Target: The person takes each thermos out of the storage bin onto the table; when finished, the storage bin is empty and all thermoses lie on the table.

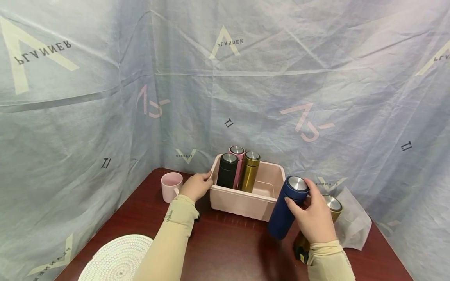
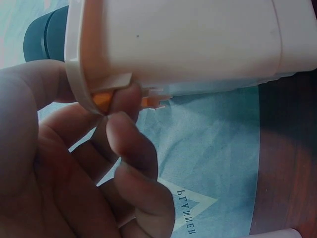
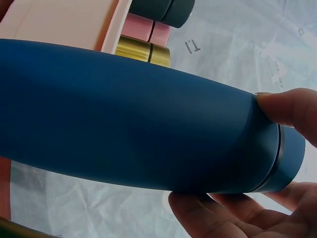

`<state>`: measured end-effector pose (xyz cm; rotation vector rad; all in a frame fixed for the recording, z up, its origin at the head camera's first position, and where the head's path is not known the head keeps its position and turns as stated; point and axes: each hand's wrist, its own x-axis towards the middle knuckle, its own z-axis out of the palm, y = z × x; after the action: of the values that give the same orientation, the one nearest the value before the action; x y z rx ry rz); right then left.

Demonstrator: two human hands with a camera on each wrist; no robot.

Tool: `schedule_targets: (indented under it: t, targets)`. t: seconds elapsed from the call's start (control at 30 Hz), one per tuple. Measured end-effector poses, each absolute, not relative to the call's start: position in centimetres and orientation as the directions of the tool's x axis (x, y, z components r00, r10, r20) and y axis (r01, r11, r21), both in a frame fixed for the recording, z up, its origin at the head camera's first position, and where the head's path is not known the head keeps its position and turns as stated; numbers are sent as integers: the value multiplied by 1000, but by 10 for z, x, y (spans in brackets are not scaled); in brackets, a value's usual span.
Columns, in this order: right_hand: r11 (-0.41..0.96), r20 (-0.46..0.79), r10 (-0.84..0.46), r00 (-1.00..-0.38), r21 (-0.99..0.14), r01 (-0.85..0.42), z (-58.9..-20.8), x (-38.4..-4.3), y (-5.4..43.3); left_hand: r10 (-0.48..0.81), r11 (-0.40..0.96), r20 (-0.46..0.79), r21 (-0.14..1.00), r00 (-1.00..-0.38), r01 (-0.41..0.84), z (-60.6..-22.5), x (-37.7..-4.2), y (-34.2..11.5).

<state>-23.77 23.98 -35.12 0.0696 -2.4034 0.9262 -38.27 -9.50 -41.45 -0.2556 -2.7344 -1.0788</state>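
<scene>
Reading "PLANNER", cloth [image 1: 260, 97] hangs behind the right grip [image 1: 315, 216] — blue bottle [image 1: 282, 215] held.

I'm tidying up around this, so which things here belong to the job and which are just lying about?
Job, likely:
blue bottle
pink bin
black bottle, pink bottle and gold bottle inside it
second gold bottle, outside it

Lying about, apparently:
pink mug
round white mat
translucent bag

Right hand [image 3: 267, 215] grips blue bottle [image 3: 138, 119]; pink bin [image 3: 64, 22] behind.
</scene>
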Motion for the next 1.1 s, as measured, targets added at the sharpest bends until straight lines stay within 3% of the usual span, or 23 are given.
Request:
schedule_targets:
  t: [0.57, 0.83, 1.1]
  targets:
    - [766, 506, 107, -856, -590, -254, -357, -239, 242, 81, 719, 240, 658, -968, 223, -413, -381, -95]
    - [757, 408, 118, -905, -627, -184, -358, -237, 240, 80, 717, 238, 661, -968, 222, -413, -380, -96]
    - [754, 390, 111, -914, -632, -178, -365, -242, 243, 82, 709, 242, 668, -967, 227, -413, -380, -96]
